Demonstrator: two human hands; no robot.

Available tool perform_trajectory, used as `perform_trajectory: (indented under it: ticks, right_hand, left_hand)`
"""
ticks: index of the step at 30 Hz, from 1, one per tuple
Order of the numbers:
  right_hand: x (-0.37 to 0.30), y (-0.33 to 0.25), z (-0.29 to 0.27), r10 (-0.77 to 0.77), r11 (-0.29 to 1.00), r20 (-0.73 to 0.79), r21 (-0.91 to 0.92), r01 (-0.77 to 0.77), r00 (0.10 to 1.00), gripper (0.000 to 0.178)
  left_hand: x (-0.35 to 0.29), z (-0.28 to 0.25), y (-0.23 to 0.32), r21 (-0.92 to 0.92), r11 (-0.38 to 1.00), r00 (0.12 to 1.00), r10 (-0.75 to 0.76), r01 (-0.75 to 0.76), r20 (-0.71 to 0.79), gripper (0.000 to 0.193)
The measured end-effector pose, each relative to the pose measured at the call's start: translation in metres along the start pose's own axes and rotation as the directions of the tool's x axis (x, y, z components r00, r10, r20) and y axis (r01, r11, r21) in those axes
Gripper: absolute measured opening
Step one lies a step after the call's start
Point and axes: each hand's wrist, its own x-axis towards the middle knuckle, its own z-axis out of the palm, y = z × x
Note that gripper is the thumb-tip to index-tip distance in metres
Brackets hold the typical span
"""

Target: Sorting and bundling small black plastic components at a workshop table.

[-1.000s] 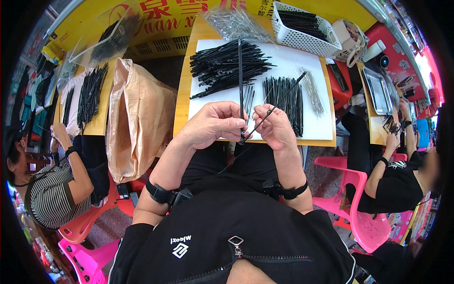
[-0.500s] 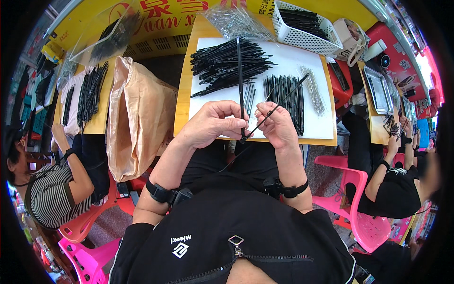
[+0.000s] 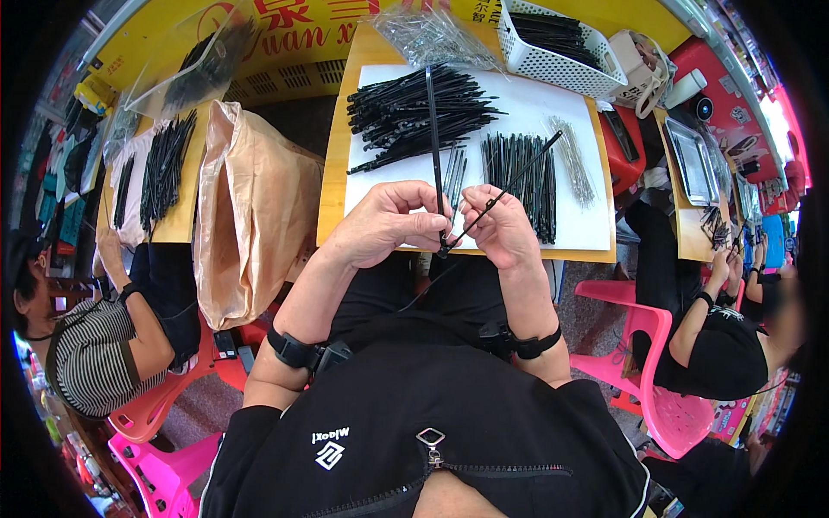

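Two slender black rods (image 3: 433,121), joined at their lower ends in a V, are between my hands above the table's front edge. My left hand (image 3: 384,226) pinches the upright rod near the joint, with thumb and forefinger closed. My right hand (image 3: 503,231) grips the slanting rod, its fingers curled; whether it also holds something small is hard to see. Behind them, a white board (image 3: 579,229) carries a heap of black rods (image 3: 414,108), a neat row of black rods (image 3: 522,186), a few silvery strips (image 3: 455,177) and a bundle of thin silver wires (image 3: 572,164).
A clear bag of wires (image 3: 432,39) and a white perforated basket (image 3: 566,73) of black rods stand at the back. Left of the table is a big tan bag (image 3: 250,216). Co-workers sit at both sides, near pink chairs (image 3: 639,345).
The joined rods tilt slightly to the left, and my right hand has shifted a little left, closer to my left hand. Both hands keep their grip.
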Motion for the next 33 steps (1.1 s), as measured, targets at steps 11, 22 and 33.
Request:
perform_trajectory:
  ticks: [11,22,33]
  right_hand:
    - [0.001,0.004,-0.003,-0.052,0.999,-0.001,0.012,0.052,0.999,0.007]
    - [-0.010,0.001,0.010,-0.466,0.867,-0.049,-0.225,0.445,0.883,0.006]
    - [-0.019,-0.001,0.016,-0.352,0.859,0.095,-0.362,0.362,0.931,0.018]
  left_hand:
    - [0.001,-0.004,-0.007,0.082,0.989,0.990,0.121,-0.127,0.075,0.010]
    - [0.002,0.003,-0.011,0.129,0.990,0.994,0.076,-0.066,-0.075,0.011]
    - [-0.002,0.008,-0.020,0.273,0.961,0.994,-0.005,0.034,-0.107,0.006]
